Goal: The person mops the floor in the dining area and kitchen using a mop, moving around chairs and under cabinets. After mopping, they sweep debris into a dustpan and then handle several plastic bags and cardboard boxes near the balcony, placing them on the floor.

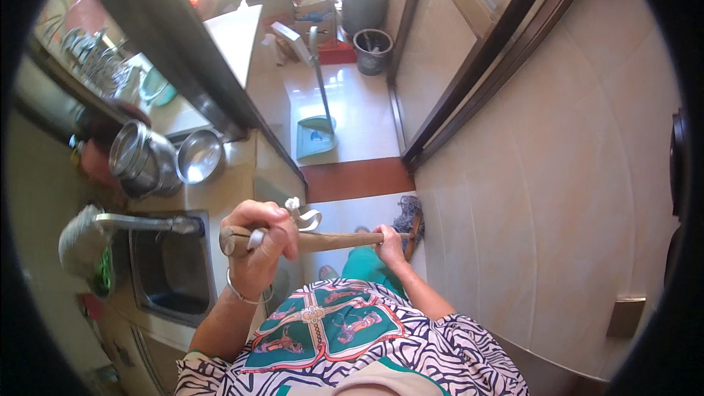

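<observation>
My left hand (261,247) is wrapped around the upper end of a wooden mop handle (335,241), where a white cloth strap (311,220) is tied. Farther down the same handle, my right hand (389,247) grips it near the mop end. The grey string mop head (410,214) rests on the white floor against the foot of the tiled wall, with a wooden crosspiece along it. A bracelet (247,289) circles my left wrist. My slippered feet show partly beneath the handle.
A stainless sink (173,269) and metal pots (146,157) line the counter on the left. Beyond the reddish threshold (360,179) stands a light-blue long-handled dustpan (316,136). Farther back are a dark bucket (372,52), a gas cylinder (363,0) and boxes. A tiled wall (506,176) bounds the right.
</observation>
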Demonstrator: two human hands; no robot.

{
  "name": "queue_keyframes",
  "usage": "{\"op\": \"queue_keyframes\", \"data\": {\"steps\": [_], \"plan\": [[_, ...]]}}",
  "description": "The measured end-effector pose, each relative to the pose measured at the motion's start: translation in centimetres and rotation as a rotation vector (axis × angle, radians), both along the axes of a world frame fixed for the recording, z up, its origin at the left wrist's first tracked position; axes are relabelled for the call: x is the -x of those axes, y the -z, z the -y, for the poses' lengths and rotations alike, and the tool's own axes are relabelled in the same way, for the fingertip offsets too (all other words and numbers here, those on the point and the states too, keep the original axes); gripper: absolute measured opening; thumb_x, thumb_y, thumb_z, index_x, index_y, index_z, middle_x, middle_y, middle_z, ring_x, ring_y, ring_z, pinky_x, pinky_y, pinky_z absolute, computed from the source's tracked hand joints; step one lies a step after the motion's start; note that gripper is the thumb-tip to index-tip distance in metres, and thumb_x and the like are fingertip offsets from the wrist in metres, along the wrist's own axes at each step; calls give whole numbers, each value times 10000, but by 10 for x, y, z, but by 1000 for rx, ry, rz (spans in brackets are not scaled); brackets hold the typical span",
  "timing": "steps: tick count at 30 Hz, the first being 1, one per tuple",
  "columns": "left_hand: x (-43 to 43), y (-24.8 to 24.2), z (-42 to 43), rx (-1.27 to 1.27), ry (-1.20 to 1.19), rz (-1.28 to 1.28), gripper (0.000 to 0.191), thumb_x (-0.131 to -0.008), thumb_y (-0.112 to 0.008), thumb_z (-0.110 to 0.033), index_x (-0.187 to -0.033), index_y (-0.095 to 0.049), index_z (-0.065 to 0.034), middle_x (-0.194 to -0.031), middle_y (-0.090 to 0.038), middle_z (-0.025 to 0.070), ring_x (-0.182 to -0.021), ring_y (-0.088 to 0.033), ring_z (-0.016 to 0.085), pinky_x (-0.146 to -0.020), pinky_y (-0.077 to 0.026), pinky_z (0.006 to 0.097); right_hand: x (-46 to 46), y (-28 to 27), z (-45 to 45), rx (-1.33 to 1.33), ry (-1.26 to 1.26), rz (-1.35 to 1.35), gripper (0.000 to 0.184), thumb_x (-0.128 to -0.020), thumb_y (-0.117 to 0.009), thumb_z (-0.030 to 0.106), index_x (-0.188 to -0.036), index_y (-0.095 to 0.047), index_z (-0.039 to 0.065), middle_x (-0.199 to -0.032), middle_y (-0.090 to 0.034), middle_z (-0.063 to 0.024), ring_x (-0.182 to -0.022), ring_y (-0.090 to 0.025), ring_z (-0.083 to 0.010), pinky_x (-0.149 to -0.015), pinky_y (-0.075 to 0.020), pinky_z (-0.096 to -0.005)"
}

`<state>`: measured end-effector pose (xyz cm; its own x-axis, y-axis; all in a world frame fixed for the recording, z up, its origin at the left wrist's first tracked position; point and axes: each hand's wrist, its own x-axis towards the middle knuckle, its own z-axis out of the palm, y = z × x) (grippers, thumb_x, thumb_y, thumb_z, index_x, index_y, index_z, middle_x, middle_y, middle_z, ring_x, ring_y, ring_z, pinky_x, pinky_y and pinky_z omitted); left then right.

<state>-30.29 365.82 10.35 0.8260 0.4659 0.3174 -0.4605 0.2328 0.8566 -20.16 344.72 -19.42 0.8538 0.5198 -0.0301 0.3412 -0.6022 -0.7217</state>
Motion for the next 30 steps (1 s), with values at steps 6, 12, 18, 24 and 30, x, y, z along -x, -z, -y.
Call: {"op": "queue_keyframes", "data": {"steps": [6,12,18,24,30], "plan": [[-97,-19,-51,39,68,57,128,-921,-482,-142,-1011,-511,-54,-583,-406,-15,-481,-340,74,-477,-298,237,-77,27,-48,-100,34,-29,155,-665,-587,14,-787,-567,107,-739,-619,-90,-769,-586,-325,-703,-450,-440],[-203,-36,-91,-53,-20,43,162,-898,-516,-142,-1048,-520,-81,-575,-347,-37,-492,-310,75,-510,-275,238,-207,9,-126,-90,-121,-99,157,-689,-601,30,-828,-586,103,-770,-634,-101,-793,-596,-318,-723,-463,-432],[-253,-48,-107,-62,-82,92,74,-871,-536,-79,-885,-476,-119,-566,-360,-36,-487,-305,73,-503,-269,235,-293,5,-192,-99,-238,-62,211,-671,-612,26,-862,-572,105,-794,-629,-85,-845,-582,-303,-783,-428,-421],[-261,-54,-92,-194,-133,113,203,-817,-630,-64,-824,-444,-145,-549,-391,-22,-504,-376,79,-489,-319,241,-359,-16,-231,-264,-233,79,221,-650,-632,18,-835,-550,105,-826,-608,-81,-861,-569,-288,-785,-411,-408],[-259,-119,-141,-245,-714,230,49,-915,-489,-124,-894,-450,-142,-596,-365,-21,-482,-335,67,-672,-360,282,-371,-81,-251,-430,-225,223,192,-630,-584,-31,-772,-516,79,-717,-562,-97,-770,-557,-296,-730,-409,-404]]}}
